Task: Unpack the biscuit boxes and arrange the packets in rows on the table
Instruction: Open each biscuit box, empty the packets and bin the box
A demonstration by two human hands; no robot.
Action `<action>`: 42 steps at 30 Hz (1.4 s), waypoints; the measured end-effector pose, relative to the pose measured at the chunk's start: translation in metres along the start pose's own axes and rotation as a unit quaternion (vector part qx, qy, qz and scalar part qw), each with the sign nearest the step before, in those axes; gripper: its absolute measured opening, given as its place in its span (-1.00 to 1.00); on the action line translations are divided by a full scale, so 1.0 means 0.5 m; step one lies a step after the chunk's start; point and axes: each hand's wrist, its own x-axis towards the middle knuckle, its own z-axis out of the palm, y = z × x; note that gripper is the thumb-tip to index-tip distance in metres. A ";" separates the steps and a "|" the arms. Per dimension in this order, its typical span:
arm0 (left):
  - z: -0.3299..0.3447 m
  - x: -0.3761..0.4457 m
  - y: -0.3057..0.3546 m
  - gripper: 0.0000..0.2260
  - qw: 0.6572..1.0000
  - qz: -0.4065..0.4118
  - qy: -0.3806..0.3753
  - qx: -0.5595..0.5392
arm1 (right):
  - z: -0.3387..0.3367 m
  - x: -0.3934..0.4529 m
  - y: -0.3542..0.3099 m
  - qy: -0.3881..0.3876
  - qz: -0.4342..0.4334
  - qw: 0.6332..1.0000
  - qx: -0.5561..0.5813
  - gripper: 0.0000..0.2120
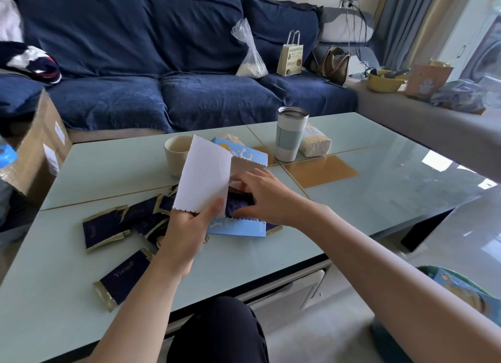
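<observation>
Unpacking step: left hand point(187, 235) pinches the flap of the blue box point(238, 227) on the worktop point(379, 156); right hand point(260, 197) grasps a packet point(238, 205) inside (others lie unsorted). Next: withdraw, align.

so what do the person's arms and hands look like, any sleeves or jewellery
Both arms are bare as far as the picture shows: no sleeves, gloves or watch in view. The left hand and right hand show no rings or bracelets that I can make out. The nails look short and unpainted. Dark trousers cover the knee below.
</observation>
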 end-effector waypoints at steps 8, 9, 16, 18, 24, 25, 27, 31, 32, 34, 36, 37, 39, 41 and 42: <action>0.000 0.001 0.011 -0.76 0.999 0.023 -0.020 0.018 | -0.010 -0.001 0.004 -0.057 0.011 0.998 0.023 -0.59; 0.002 0.001 0.011 -0.76 0.999 0.029 -0.024 0.024 | -0.010 -0.001 0.004 -0.064 0.011 0.998 0.014 -0.61; 0.005 0.001 0.009 -0.77 0.998 0.041 -0.036 0.037 | -0.014 0.001 0.009 -0.086 0.022 0.996 -0.020 -0.64; 0.007 0.001 0.006 -0.81 0.997 0.043 -0.045 0.048 | -0.020 0.003 0.011 -0.104 0.022 0.994 -0.031 -0.70; 0.015 0.001 0.003 -0.82 0.994 0.056 -0.060 0.076 | -0.027 -0.001 0.020 -0.111 0.016 0.994 0.017 -0.74; 0.014 0.001 0.003 -0.83 0.994 0.056 -0.060 0.076 | -0.030 -0.003 0.022 -0.110 0.023 0.993 0.039 -0.77; 0.011 0.002 0.002 -0.84 0.995 0.053 -0.053 0.073 | -0.036 -0.008 0.025 -0.110 0.028 0.990 0.079 -0.84; 0.001 0.006 -0.004 -0.89 0.998 0.033 -0.020 0.042 | -0.046 -0.014 0.035 -0.013 -0.002 0.992 0.123 -0.83; -0.002 0.007 -0.006 -0.90 0.999 0.024 -0.007 0.035 | -0.049 -0.014 0.040 0.018 0.005 0.989 0.145 -0.82; -0.009 0.008 -0.009 -0.87 1.000 0.015 0.008 0.024 | -0.054 -0.012 0.053 0.075 0.044 0.972 0.219 -0.84; -0.017 0.008 -0.010 -0.83 1.000 0.017 0.020 0.006 | -0.057 -0.009 0.072 0.132 0.098 0.939 0.303 -0.87; -0.020 0.009 -0.011 -0.82 1.000 0.014 0.027 -0.006 | -0.057 -0.009 0.084 0.159 0.128 0.916 0.345 -0.86; -0.026 0.010 -0.012 -0.82 0.999 0.004 0.041 -0.035 | -0.055 -0.008 0.107 0.203 0.188 0.868 0.412 -0.85; -0.029 0.013 -0.014 -0.81 0.996 -0.007 0.059 -0.060 | -0.047 -0.009 0.129 0.220 0.238 0.844 0.427 -0.84; -0.029 0.014 -0.014 -0.80 0.995 -0.013 0.071 -0.074 | -0.039 -0.010 0.139 0.216 0.259 0.842 0.422 -0.84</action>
